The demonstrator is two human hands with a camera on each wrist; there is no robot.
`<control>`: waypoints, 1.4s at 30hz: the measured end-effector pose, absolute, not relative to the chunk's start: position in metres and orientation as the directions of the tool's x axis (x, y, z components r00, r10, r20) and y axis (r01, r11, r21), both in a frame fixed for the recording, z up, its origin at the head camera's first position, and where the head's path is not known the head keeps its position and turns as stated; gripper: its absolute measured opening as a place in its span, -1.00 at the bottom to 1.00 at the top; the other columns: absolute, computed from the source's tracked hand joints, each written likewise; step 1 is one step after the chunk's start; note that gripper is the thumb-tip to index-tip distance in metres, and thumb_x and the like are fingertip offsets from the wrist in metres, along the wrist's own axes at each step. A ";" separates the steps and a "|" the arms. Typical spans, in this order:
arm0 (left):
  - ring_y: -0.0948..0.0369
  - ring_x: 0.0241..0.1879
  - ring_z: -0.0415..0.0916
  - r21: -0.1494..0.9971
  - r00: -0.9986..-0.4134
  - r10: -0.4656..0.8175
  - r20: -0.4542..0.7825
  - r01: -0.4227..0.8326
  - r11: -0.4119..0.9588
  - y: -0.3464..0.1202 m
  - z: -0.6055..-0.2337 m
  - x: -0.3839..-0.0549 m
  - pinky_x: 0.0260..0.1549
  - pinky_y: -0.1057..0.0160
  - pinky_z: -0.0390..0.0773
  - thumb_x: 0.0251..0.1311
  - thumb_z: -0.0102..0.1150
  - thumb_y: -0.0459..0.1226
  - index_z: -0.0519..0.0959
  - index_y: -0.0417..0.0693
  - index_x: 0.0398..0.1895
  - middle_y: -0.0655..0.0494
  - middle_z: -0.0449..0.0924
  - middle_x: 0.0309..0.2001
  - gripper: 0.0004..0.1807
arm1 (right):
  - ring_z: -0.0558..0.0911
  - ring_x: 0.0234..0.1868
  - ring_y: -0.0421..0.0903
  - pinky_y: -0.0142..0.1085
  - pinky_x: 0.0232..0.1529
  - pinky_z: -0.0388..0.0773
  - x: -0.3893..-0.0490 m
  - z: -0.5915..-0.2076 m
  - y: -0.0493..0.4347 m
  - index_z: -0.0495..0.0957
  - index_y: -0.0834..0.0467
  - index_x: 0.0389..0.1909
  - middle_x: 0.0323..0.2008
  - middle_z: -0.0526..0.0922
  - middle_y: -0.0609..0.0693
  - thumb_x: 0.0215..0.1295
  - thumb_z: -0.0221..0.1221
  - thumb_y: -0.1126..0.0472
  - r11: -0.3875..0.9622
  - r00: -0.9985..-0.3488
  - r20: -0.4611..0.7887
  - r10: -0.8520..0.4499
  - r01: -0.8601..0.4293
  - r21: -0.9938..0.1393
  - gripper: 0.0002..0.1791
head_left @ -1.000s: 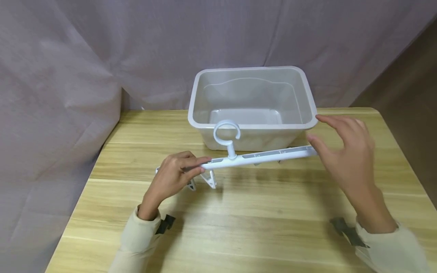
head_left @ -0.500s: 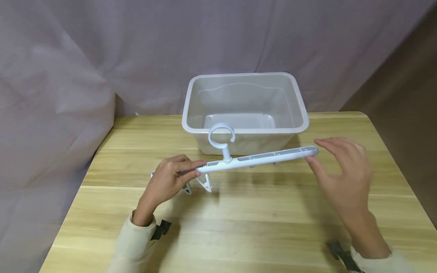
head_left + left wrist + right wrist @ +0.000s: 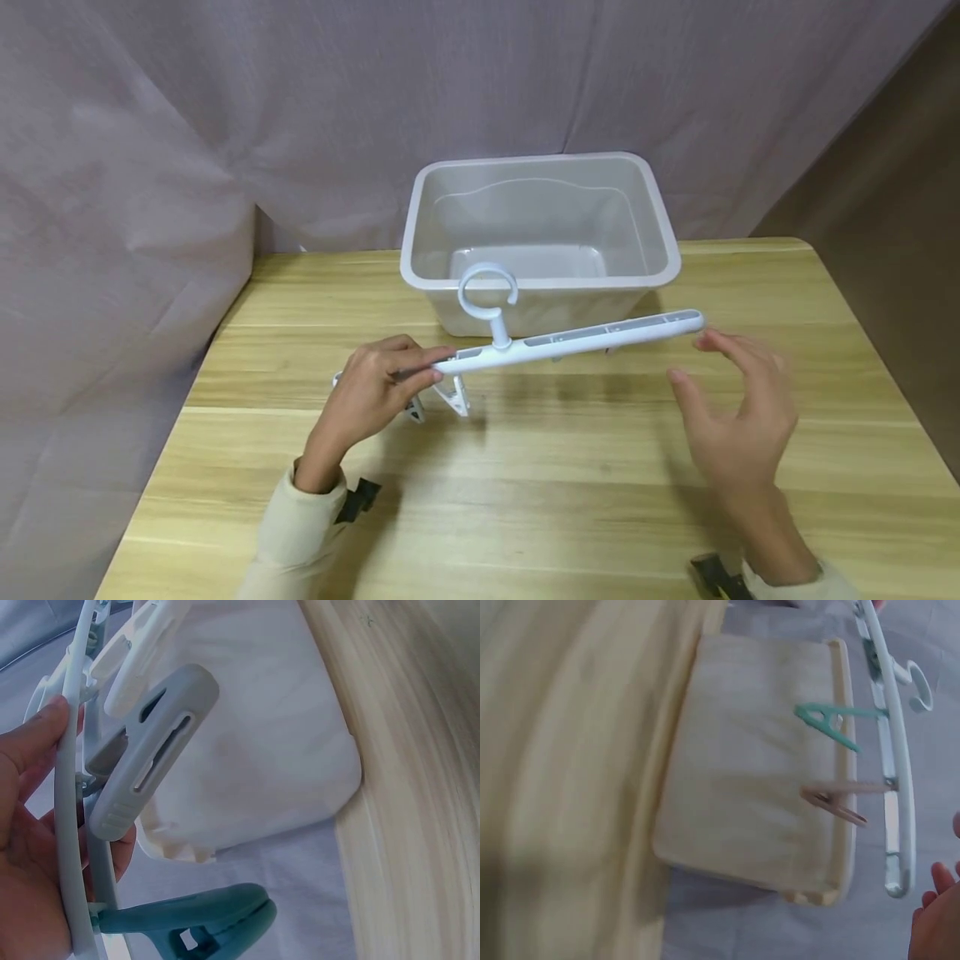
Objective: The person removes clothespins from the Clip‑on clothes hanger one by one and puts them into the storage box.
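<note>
Head view: clip hanger (image 3: 570, 342) pinched mid-frame by fingers of left hand (image 3: 367, 385); fingers of right hand (image 3: 738, 421) loose, near its tip. Grey bin (image 3: 592, 284), upper centre, partly blocked by hook (image 3: 498, 330); inner floor (image 3: 558, 262) seen. Desk (image 3: 540, 500) backed by curtain (image 3: 450, 83).

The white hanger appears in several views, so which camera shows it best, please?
The head view: it shows the white hanger nearly whole, hook included, though the left hand covers part. The left wrist view gives only a close section with clips; the right wrist view, one end and the hook.
</note>
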State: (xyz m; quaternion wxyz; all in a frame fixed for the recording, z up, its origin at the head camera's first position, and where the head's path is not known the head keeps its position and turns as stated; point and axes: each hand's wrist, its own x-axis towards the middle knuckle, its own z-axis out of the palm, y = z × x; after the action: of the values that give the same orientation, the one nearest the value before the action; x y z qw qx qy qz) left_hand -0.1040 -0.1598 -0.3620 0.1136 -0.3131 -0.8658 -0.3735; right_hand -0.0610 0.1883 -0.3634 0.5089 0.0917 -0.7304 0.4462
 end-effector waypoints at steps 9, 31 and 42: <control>0.35 -0.57 0.35 0.572 -0.769 0.457 0.447 0.639 0.515 -0.154 -0.360 -0.103 -0.63 0.32 0.37 0.15 0.44 -0.31 0.75 0.02 0.02 0.22 0.62 -0.40 -0.66 | 0.59 -0.10 -0.18 -0.34 0.04 0.42 -0.059 -0.386 0.171 0.51 0.63 -0.22 -0.30 0.70 0.12 0.23 0.42 0.05 0.394 -0.493 0.751 0.439 -0.645 -0.654 -0.37; 0.34 -0.55 0.35 0.570 -0.752 0.466 0.466 0.658 0.493 -0.144 -0.362 -0.105 -0.62 0.31 0.38 0.13 0.45 -0.30 0.75 0.04 0.03 0.23 0.60 -0.43 -0.65 | 0.56 0.04 -0.08 -0.35 0.08 0.44 -0.078 -0.421 0.172 0.44 0.28 0.31 -0.02 0.61 0.01 0.26 0.22 0.57 0.148 -0.845 0.410 0.343 -0.383 -0.912 -0.43; 0.33 -0.55 0.37 0.576 -0.758 0.458 0.464 0.651 0.494 -0.144 -0.364 -0.105 -0.61 0.31 0.40 0.12 0.46 -0.32 0.75 0.02 0.01 0.22 0.60 -0.43 -0.65 | 0.58 -0.14 -0.08 -0.41 -0.06 0.51 -0.076 -0.423 0.176 0.55 0.40 0.16 -0.16 0.66 0.02 0.25 0.24 0.58 0.155 -0.829 0.407 0.383 -0.376 -0.913 -0.57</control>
State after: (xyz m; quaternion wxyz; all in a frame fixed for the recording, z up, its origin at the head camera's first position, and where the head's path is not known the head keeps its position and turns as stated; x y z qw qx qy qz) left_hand -0.1052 -0.1441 -0.3637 0.1253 -0.3244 -0.8551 -0.3845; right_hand -0.0762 0.1763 -0.4226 0.2922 -0.0025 -0.7015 0.6501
